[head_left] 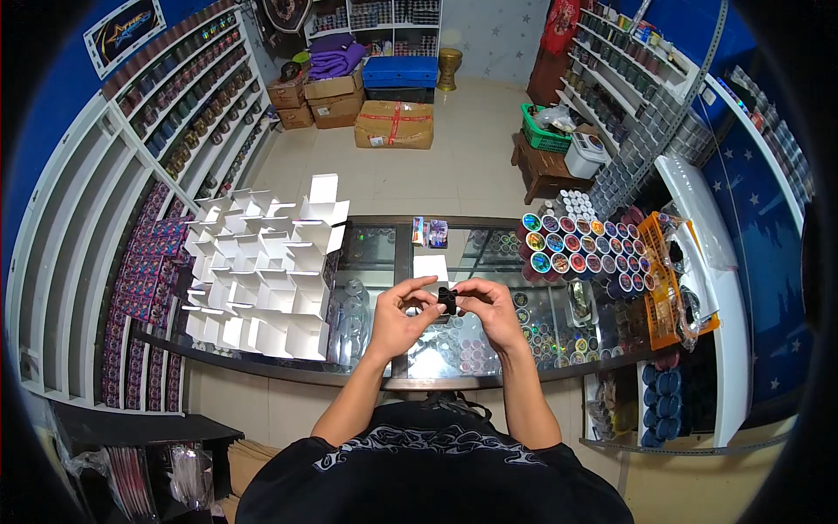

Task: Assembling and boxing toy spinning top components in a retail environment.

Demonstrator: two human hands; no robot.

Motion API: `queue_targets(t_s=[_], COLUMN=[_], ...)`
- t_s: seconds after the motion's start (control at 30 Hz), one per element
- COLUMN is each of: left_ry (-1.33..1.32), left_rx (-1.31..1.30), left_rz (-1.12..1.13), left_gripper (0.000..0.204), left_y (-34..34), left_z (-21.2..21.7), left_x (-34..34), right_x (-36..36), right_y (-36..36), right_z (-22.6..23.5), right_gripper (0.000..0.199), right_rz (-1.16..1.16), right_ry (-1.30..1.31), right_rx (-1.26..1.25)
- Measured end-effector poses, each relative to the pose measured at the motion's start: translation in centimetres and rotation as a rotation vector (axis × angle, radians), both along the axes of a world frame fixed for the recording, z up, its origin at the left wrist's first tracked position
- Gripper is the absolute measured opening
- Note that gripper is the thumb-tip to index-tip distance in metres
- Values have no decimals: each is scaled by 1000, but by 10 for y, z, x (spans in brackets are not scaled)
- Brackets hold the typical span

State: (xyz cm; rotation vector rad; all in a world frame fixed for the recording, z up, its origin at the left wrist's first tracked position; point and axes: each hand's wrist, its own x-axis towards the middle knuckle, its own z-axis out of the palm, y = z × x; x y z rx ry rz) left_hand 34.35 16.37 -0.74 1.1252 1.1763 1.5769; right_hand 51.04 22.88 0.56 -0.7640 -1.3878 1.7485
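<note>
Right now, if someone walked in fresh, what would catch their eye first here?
Probably the two hands at the centre, the left hand and right hand, pinching a small black object together above the glass counter. To the left on that counter, a big cluster of open white boxes stands out. To the right, rows of round jars with colourful lids draw the eye.

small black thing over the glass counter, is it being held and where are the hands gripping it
Yes. Both hands hold the small black object above the glass counter: the left hand pinches its left side with its fingertips, and the right hand pinches its right side.
</note>
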Motion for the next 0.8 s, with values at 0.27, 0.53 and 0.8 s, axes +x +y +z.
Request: queue_targets(t_s=[0.27, 0.53, 0.8], left_ry=[64, -119, -85], left_rx=[-9, -6, -53], left_rz=[0, -124, -121], left_gripper=[18, 24, 19], left_y=[0, 2, -1], left_z=[-11, -11, -1], left_x=[-6, -9, -6], right_x=[-4, -5, -7], right_y=[-5, -6, -7], right_z=[3, -1, -3], right_gripper=[17, 14, 10], right_rz=[4, -66, -115], right_ry=[-42, -53, -83], right_rx=[96, 115, 124])
